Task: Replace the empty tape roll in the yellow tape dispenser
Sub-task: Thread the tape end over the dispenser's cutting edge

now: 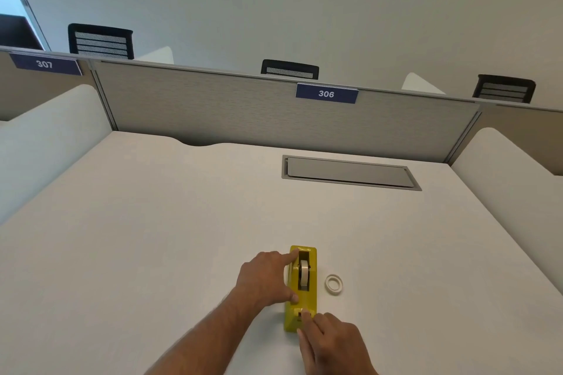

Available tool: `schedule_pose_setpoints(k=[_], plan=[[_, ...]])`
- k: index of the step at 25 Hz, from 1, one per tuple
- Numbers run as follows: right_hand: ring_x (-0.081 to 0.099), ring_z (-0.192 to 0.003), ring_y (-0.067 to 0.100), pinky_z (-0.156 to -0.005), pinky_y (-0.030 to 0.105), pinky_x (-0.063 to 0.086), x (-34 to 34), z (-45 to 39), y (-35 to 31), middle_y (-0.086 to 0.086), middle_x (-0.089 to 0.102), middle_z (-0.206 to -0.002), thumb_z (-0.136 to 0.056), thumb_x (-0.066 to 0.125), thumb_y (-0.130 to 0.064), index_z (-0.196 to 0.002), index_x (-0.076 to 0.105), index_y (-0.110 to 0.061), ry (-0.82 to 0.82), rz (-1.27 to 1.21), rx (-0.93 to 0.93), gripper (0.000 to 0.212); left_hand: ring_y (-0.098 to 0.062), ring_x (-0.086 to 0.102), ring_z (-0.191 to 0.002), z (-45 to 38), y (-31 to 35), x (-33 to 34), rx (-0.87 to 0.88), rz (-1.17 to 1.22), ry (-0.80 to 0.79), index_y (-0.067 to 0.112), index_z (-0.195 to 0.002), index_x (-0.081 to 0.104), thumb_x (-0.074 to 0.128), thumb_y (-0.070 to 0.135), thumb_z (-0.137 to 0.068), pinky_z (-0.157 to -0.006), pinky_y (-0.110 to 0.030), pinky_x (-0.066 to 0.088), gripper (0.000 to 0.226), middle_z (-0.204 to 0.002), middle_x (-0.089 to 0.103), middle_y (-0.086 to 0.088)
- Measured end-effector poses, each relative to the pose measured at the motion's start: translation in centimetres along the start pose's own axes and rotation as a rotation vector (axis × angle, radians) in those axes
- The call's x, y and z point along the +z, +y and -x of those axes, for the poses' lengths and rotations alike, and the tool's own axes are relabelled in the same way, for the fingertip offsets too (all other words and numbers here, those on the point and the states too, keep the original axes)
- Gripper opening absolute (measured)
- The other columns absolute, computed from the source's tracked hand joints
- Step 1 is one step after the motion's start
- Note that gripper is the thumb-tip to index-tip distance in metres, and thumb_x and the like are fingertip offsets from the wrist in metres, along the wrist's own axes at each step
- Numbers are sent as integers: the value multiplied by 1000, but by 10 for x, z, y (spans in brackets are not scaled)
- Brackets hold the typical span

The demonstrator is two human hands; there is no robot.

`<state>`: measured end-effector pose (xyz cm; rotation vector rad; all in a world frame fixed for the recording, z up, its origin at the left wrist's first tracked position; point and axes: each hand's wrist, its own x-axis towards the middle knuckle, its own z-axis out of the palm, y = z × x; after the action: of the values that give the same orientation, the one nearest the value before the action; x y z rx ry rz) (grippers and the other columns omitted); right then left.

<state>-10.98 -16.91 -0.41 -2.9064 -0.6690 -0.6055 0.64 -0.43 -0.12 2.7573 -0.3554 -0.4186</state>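
The yellow tape dispenser stands on the white desk, its long axis pointing away from me. A tape roll sits upright in its well. My left hand grips the dispenser's left side, index finger at the far end and thumb near the middle. My right hand has its fingertips pinched at the cutter end nearest me; whether a tape strip is between them is too small to tell. A thin white ring, the other tape roll, lies flat on the desk just right of the dispenser.
A grey cable hatch is set flush in the desk further back. A grey partition with the label 306 closes the far side, and white side panels flank the desk. Black chair backs show beyond the partition.
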Motion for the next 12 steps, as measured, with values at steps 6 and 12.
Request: schedule_pose_setpoints(k=[6,12], plan=[[61,-48,8,-39,16,47,1,1,-2,-5,71,-65,-54,91,-40,-90,79,-18,-40,-48,35,44,-20,55,-117,0,1,-2,7,-10,-4,46,-144,23,79,64,-62,-91,-42,52,101,-128,60,6],[62,-52,8,-39,18,49,-1,2,5,-7,71,-69,-61,84,-43,-94,76,-22,-89,-94,59,40,-21,54,-117,2,3,-3,13,-31,-6,45,-145,23,79,61,-64,-91,-42,52,100,-128,60,4]])
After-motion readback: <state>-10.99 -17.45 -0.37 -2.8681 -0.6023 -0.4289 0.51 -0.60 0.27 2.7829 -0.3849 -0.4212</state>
